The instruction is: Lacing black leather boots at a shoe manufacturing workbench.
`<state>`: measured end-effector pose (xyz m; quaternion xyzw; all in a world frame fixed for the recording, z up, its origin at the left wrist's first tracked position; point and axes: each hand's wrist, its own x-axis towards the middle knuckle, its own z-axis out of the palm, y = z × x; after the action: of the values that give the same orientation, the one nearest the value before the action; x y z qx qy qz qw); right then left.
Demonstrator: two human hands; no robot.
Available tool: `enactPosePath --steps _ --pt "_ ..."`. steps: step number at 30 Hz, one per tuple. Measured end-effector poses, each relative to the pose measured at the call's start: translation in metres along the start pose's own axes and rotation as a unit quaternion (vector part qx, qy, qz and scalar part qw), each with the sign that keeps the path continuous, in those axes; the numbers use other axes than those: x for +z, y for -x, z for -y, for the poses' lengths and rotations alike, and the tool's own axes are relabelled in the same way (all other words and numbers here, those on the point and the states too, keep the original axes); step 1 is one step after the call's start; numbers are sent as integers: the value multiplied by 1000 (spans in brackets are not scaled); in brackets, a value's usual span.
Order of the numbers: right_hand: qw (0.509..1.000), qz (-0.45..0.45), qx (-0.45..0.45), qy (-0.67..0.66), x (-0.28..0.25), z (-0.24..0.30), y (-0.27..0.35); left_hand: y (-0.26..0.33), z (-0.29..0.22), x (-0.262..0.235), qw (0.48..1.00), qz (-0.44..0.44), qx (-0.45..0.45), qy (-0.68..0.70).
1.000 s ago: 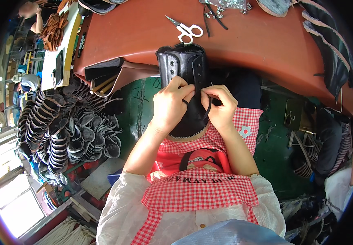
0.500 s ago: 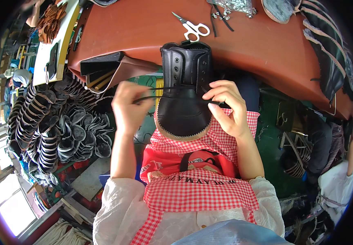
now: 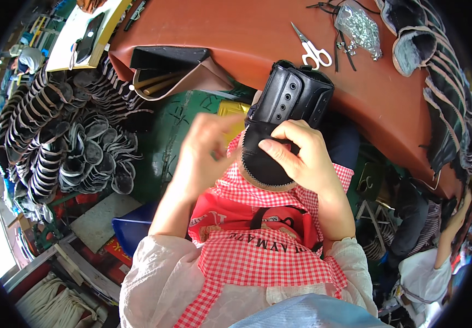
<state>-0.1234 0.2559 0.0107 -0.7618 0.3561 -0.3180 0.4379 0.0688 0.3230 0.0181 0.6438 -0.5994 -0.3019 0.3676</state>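
Right hand (image 3: 301, 158) clamped on black boot upper (image 3: 279, 126), fingers (image 3: 277, 152) wrapped over the toe part, thumb side hidden. Left hand (image 3: 206, 150) just left of the upper, blurred, fingers loosely curled together, maybe pinching a thread, cannot tell. Stitched edge showing round the toe; eyelet rows empty, no lace in, so lacing looks undone. Upper tilted away past the fingers toward the table (image 3: 236, 27). Beyond the fingers: white-handled scissors (image 3: 313, 52), bag of metal eyelets (image 3: 359, 27). Far left: stacked uppers (image 3: 55, 147).
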Motion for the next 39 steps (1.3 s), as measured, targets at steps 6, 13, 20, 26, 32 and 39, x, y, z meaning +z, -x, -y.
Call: enactPosePath --steps 6,13,20,26,32,39 --pt "997 -16 -76 7 -1 13 5 -7 16 27 987 -61 105 107" --pt "984 -10 -179 -7 -9 3 20 -44 78 37 781 -108 -170 591" --pt "975 39 -212 54 -12 -1 21 -50 77 57 772 -83 -211 594" --pt "968 -156 -55 190 -23 -21 4 -43 68 70 804 -1 -155 573" --pt "955 -231 -7 184 -47 -43 -40 -42 62 72 811 6 -173 560" --pt "898 -30 168 404 -77 -66 -118 -43 57 74 802 -16 -144 580"
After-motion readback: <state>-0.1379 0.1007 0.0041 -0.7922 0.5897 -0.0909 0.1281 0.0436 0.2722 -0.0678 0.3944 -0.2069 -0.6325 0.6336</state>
